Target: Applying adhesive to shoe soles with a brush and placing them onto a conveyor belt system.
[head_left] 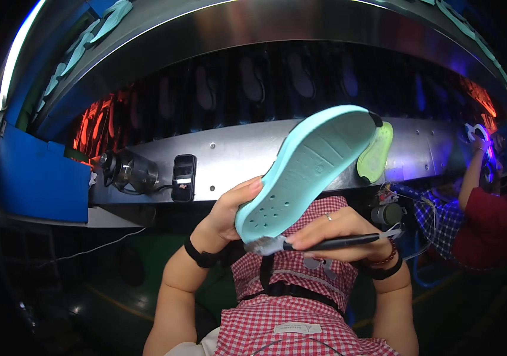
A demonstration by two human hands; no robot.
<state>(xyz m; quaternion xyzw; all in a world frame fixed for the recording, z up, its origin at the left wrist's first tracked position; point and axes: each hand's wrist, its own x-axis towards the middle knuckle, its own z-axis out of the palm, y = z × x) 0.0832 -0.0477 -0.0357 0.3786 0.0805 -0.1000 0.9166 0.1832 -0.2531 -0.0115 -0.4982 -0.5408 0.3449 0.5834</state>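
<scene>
My left hand [227,210] grips the edge of a turquoise shoe sole [319,151] near its heel end, holding it tilted above the bench edge. Small holes dot the heel, and a dark patch marks the toe tip. A brush [336,242] with a black handle lies in my right hand [339,231], whose fingers are closed round it. Its pale bristles touch the sole's heel rim. Partly behind the toe, a lime-green sole-shaped piece [377,155] rests on the metal bench.
Along the metal bench [230,139] stand a dark-lidded jar [132,169] and a black phone-like device [183,178]. Beyond it, dark slots hold several sole shapes, with red glowing openings at both ends. A co-worker [482,219] in red works at right, near a round can [387,215].
</scene>
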